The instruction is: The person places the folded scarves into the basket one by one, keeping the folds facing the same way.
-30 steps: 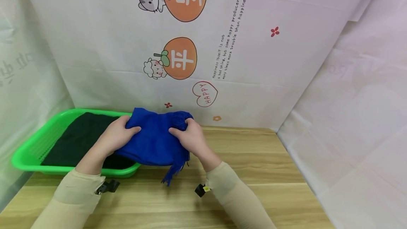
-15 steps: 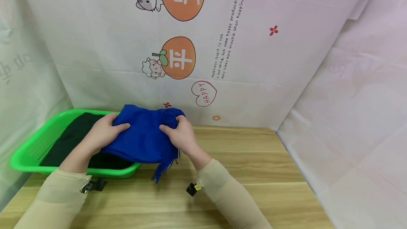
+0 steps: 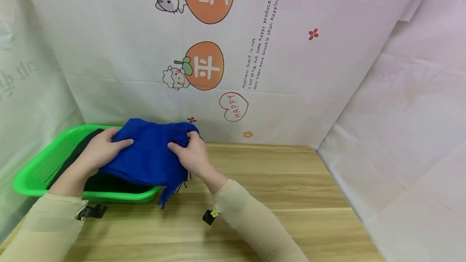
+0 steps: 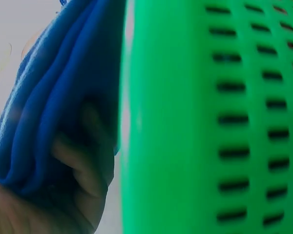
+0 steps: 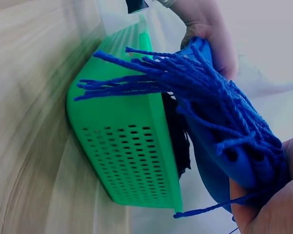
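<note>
A folded blue scarf [image 3: 143,157] with a fringe hangs over the right part of a green basket [image 3: 32,177]. My left hand [image 3: 100,151] grips its left end, thumb on top and fingers underneath, as the left wrist view shows. At the fringed end, my right hand [image 3: 191,155] pinches the scarf between thumb and fingers. Loose blue tassels [image 5: 151,75] dangle past the basket's side in the right wrist view. Inside the basket lies a dark folded cloth [image 3: 109,184], partly hidden by the scarf and my left hand. The scarf is above the rim, held level with a slight tilt.
The basket stands on a wooden table [image 3: 269,197] at the left, close to the back wall sheet [image 3: 284,104]. A white side sheet [image 3: 404,132] borders the table on the right. Small black devices [image 3: 209,216] are strapped at both wrists.
Both hands have carried the blue scarf leftward, so it now covers more of the basket and the dark cloth. The grip of each hand looks the same.
</note>
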Demonstrator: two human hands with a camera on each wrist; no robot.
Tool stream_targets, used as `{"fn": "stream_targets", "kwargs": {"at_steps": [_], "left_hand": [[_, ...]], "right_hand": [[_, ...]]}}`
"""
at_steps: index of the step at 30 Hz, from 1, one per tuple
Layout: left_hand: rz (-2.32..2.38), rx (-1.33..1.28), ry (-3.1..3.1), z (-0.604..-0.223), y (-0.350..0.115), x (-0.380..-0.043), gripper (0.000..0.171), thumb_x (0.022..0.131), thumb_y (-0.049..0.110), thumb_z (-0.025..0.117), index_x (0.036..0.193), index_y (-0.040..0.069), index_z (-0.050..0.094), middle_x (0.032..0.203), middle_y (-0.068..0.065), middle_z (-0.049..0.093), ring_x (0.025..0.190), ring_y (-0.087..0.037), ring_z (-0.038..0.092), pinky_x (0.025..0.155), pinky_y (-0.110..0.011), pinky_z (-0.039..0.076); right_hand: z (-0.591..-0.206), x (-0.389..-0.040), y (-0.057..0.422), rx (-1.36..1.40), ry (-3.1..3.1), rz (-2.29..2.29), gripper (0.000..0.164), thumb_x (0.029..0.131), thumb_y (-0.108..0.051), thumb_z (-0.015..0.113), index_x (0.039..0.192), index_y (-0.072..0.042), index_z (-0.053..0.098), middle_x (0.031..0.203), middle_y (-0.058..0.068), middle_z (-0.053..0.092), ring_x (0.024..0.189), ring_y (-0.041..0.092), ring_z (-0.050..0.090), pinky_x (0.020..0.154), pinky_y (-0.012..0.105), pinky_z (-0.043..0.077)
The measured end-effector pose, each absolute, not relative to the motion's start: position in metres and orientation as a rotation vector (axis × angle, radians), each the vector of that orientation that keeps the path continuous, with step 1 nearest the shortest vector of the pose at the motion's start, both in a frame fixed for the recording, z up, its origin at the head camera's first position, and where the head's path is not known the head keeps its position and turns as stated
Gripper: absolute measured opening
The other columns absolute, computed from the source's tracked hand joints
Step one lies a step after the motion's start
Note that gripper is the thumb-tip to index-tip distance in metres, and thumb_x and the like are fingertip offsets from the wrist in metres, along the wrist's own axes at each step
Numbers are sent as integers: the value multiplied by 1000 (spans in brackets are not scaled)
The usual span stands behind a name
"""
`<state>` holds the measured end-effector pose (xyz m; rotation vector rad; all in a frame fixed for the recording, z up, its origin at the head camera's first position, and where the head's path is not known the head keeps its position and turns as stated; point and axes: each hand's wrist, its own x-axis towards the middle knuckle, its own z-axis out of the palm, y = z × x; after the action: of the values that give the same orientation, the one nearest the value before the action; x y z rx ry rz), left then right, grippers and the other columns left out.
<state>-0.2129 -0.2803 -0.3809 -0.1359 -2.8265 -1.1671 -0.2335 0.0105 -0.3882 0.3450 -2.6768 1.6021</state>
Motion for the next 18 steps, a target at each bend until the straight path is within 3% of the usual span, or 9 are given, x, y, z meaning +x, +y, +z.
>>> {"fn": "stream_targets", "kwargs": {"at_steps": [4, 7, 14, 18], "left_hand": [[-1159, -133, -2822, -382, -291, -213, 47, 116, 43, 59, 127, -3, 57, 118, -23, 63, 99, -35, 59, 79, -40, 48], [-1180, -129, -2822, -381, -300, -211, 53, 117, 43, 58, 136, -6, 56, 128, -28, 63, 106, -39, 61, 82, -41, 50], [-1237, -87, -2850, -377, -323, -208, 76, 118, 46, 52, 159, -16, 37, 153, -43, 45, 132, -59, 51, 100, -65, 48], [-1231, -62, -2842, -378, -334, -207, 68, 118, 46, 52, 151, -14, 45, 146, -40, 50, 121, -50, 57, 89, -46, 52]], "right_hand": [[-391, -235, 2, 352, -2665, 1673, 74, 104, -44, 80, 159, -3, 52, 160, 18, 58, 146, 32, 58, 114, 50, 54], [-392, -236, -4, 365, -2657, 1718, 72, 104, -43, 80, 159, -4, 52, 160, 16, 58, 146, 30, 58, 115, 50, 54], [-395, -237, -24, 370, -2674, 1751, 74, 105, -42, 80, 164, -9, 50, 165, 11, 55, 151, 27, 53, 117, 48, 52], [-395, -236, -34, 376, -2681, 1767, 75, 105, -41, 81, 166, -11, 48, 167, 9, 53, 153, 25, 52, 118, 47, 52]]}}
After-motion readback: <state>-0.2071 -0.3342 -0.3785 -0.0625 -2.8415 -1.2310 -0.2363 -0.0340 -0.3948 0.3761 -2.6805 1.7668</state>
